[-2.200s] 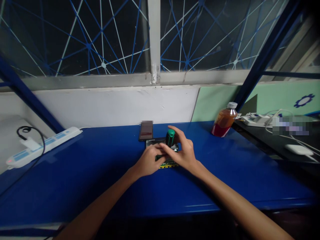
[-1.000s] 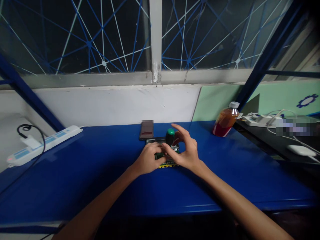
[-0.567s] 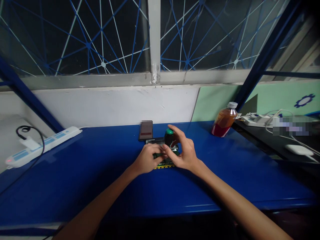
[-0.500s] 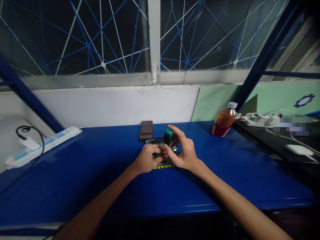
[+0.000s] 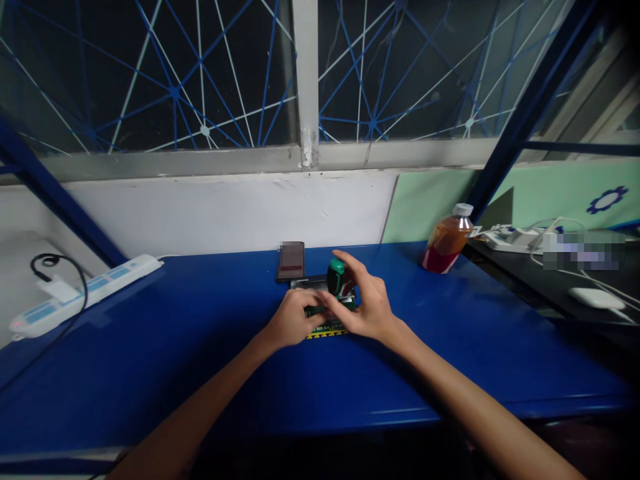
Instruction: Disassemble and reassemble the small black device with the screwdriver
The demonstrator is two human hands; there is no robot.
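A screwdriver (image 5: pixel 335 277) with a green and black handle stands upright in front of me. My right hand (image 5: pixel 367 303) curls around its handle, thumb low and index finger arched near the green top. My left hand (image 5: pixel 294 317) is closed beside it, fingertips meeting my right thumb. Under the left fingers a short dark green piece (image 5: pixel 314 311) shows; its kind is hidden. Below both hands lies a flat kit or card (image 5: pixel 327 331) with a yellow and black striped edge. A dark case (image 5: pixel 315 283) sits just behind the hands, partly covered.
A phone (image 5: pixel 291 260) lies behind the case on the blue table (image 5: pixel 200 373). At the left stands a white power strip (image 5: pixel 95 293) with a black cable. A bottle of reddish drink (image 5: pixel 447 240) is at the back right, near a black side surface (image 5: pixel 540 287) with cables and a white adapter.
The view shifts very slightly. Both hands and the upright screwdriver keep almost the same place and grip.
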